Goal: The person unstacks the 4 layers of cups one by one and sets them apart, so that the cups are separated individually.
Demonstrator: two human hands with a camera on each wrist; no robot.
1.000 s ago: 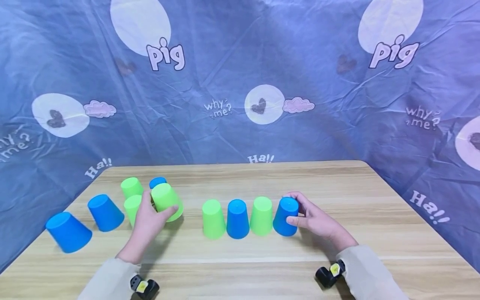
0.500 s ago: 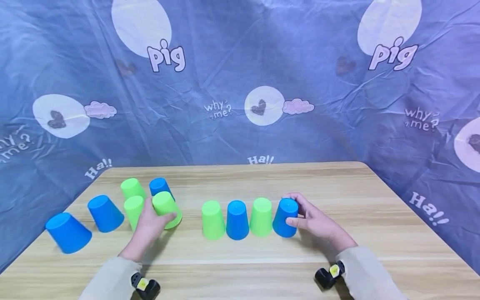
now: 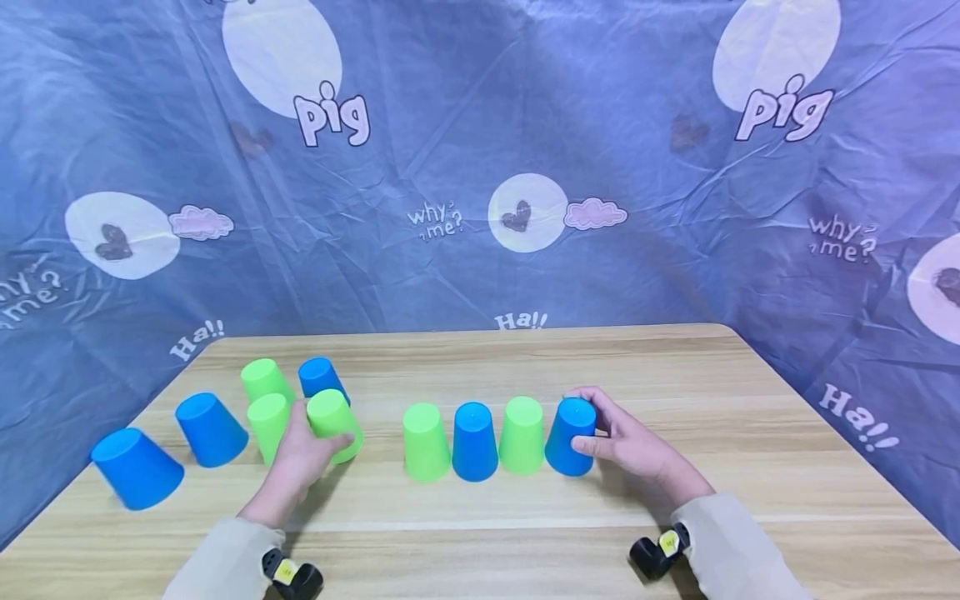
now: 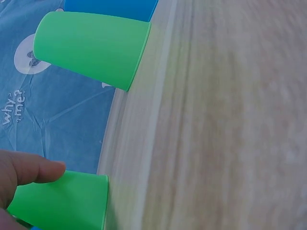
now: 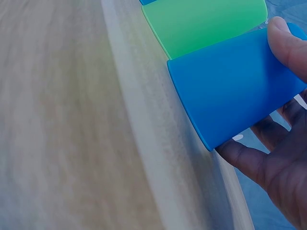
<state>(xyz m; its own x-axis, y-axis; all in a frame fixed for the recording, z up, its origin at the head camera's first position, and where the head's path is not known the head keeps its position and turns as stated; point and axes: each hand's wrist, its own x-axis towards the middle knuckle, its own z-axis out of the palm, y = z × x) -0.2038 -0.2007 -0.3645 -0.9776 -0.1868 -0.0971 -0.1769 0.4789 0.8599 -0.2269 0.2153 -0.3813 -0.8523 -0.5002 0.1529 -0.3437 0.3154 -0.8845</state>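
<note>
My left hand point(image 3: 302, 450) grips a green cup point(image 3: 334, 423) that stands upside down at the left of the table, thumb on its near right side. In the left wrist view that thumb lies along the wall of the held cup point(image 4: 67, 199). At the right end of a row, my right hand point(image 3: 630, 442) holds a blue cup point(image 3: 567, 437), thumb in front and fingers behind. The right wrist view shows the blue cup point(image 5: 230, 88) with its rim down on the wood. The row continues leftward with a green cup point(image 3: 522, 437), a blue cup point(image 3: 475, 446) and a green cup point(image 3: 426, 446).
Around my left hand stand a green cup point(image 3: 267, 421), another green cup point(image 3: 264, 379) and a blue cup point(image 3: 318, 377). Farther left are two blue cups, the nearer one point(image 3: 137, 471) close to the table's point(image 3: 480, 550) left edge. A blue printed cloth point(image 3: 465, 100) hangs behind.
My left hand has lowered the green cup and brought it slightly nearer the table's front. My right hand keeps its hold on the blue cup and has barely moved.
</note>
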